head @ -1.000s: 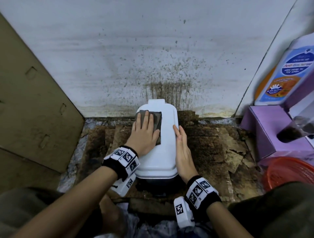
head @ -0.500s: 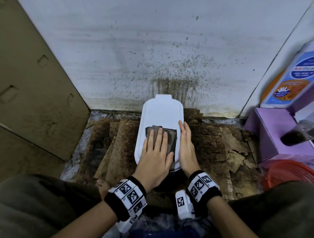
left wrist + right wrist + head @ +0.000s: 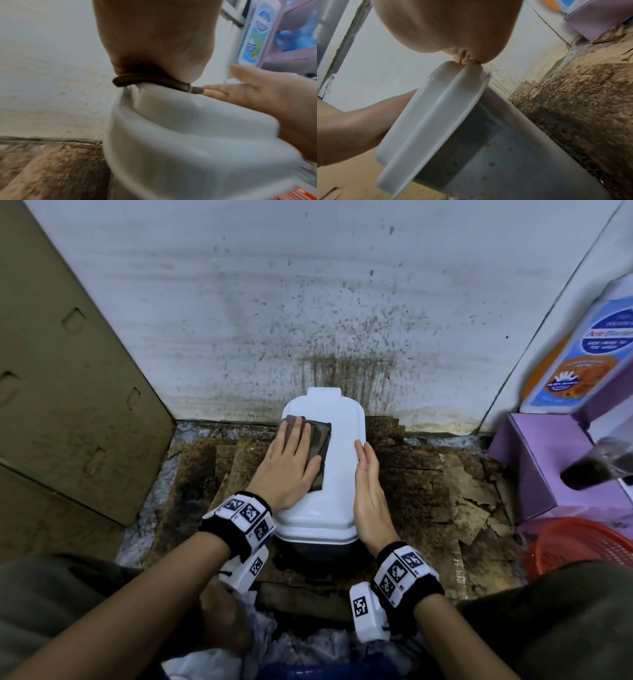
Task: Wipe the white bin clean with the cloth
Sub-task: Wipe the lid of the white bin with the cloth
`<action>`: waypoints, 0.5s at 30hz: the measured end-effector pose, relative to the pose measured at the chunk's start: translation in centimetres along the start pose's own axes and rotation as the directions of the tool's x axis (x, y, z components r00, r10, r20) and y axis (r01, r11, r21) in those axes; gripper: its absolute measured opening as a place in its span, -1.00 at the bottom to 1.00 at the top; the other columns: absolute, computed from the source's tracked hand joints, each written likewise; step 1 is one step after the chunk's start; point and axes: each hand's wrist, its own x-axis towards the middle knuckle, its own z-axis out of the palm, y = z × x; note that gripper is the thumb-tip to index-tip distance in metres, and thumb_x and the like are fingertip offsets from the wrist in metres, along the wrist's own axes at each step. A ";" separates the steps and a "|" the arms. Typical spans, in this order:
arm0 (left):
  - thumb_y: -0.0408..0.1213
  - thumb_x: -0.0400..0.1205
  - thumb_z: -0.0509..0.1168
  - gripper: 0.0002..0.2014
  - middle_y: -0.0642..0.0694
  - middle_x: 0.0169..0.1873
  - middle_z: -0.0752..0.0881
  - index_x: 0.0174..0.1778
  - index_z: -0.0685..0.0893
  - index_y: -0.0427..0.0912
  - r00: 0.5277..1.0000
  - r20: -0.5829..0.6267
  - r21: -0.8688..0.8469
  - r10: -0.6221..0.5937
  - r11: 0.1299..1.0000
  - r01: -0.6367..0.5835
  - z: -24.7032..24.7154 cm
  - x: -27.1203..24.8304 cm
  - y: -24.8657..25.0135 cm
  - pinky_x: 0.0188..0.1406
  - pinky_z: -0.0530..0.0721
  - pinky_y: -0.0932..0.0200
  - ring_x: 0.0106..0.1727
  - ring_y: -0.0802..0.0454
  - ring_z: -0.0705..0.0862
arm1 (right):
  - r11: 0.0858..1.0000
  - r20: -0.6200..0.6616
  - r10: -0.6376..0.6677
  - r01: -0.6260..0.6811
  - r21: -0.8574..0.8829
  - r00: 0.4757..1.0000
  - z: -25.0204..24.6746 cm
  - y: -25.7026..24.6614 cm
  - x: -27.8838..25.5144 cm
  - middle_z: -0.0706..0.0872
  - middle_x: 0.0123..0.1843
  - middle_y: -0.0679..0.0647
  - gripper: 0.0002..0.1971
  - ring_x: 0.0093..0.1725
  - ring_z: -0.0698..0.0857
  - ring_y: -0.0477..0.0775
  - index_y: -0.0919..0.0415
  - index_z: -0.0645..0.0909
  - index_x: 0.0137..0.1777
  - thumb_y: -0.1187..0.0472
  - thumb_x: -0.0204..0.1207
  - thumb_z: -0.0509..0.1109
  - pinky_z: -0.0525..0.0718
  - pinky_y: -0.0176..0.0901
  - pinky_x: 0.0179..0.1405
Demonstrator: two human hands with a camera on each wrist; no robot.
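Note:
The white bin point(image 3: 337, 484) stands on the dirty floor against the stained wall, its white lid uppermost and a grey body below point(image 3: 488, 155). A dark grey folded cloth point(image 3: 318, 440) lies on the far left part of the lid. My left hand point(image 3: 291, 460) lies flat on the cloth with straight fingers and presses it down; its palm covers most of the cloth point(image 3: 154, 79). My right hand point(image 3: 368, 484) rests edge-on against the lid's right side, fingers straight. The bin's lid point(image 3: 197, 128) fills the lower part of the left wrist view.
Brown cardboard panels point(image 3: 68, 392) lean at the left. Stained cardboard pieces point(image 3: 445, 491) cover the floor around the bin. A purple shelf unit point(image 3: 548, 460) with a large bottle point(image 3: 589, 350) stands at the right, with an orange-red basket point(image 3: 582, 546) below it.
My left hand slid the cloth from the near middle of the lid back to its far left corner. The right hand stayed along the lid's right edge.

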 end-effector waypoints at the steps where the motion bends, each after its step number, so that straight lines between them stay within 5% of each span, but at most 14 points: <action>1: 0.24 0.65 -0.55 -0.13 -0.22 0.76 -0.30 0.78 -0.20 -0.29 1.000 0.000 -0.001 0.011 1.000 -0.011 -0.2 0.4 -0.2 0.77 -0.24 -0.19 0.75 -0.20 -0.42 | 1.000 0.001 0.000 0.000 0.000 1.000 0.0 0.0 0.0 0.09 0.66 -0.57 -0.44 0.66 0.09 -0.46 -0.21 0.01 0.76 -0.20 0.77 -0.15 0.09 -0.34 0.61; 3: 0.13 0.77 -0.36 -0.26 -0.19 0.73 -0.33 0.77 -0.18 -0.31 0.999 -0.031 -0.082 0.019 0.996 -0.022 -0.5 0.4 0.0 0.74 -0.39 -0.07 0.74 -0.16 -0.44 | 1.000 0.000 0.000 0.000 -0.001 1.000 0.0 0.0 -0.1 0.08 0.60 -0.67 -0.44 0.66 0.08 -0.48 -0.20 0.00 0.76 -0.19 0.78 -0.15 0.09 -0.36 0.60; 7: -0.01 0.87 -0.12 -0.33 -0.15 0.76 -0.34 0.76 -0.24 -0.30 0.998 -0.037 -0.244 -0.049 0.969 0.039 -0.7 -1.4 0.8 0.75 -0.30 -0.03 0.75 -0.11 -0.41 | 1.000 -0.007 -0.006 0.006 -0.012 1.000 0.1 0.1 -0.2 0.06 0.56 -0.74 -0.45 0.67 0.07 -0.47 -0.22 0.01 0.76 -0.20 0.78 -0.15 0.07 -0.38 0.60; 15: 0.17 0.72 -0.38 -0.22 -0.20 0.73 -0.40 0.75 -0.26 -0.32 0.996 -0.091 -0.226 -0.017 0.974 -0.004 1.3 -5.6 1.8 0.73 -0.35 -0.01 0.74 -0.15 -0.46 | 0.999 -0.009 -0.024 0.024 -0.039 1.000 0.2 0.4 -0.3 0.11 0.74 -0.41 -0.50 0.72 0.10 -0.31 -0.40 -0.03 0.70 -0.26 0.76 -0.15 0.09 -0.08 0.73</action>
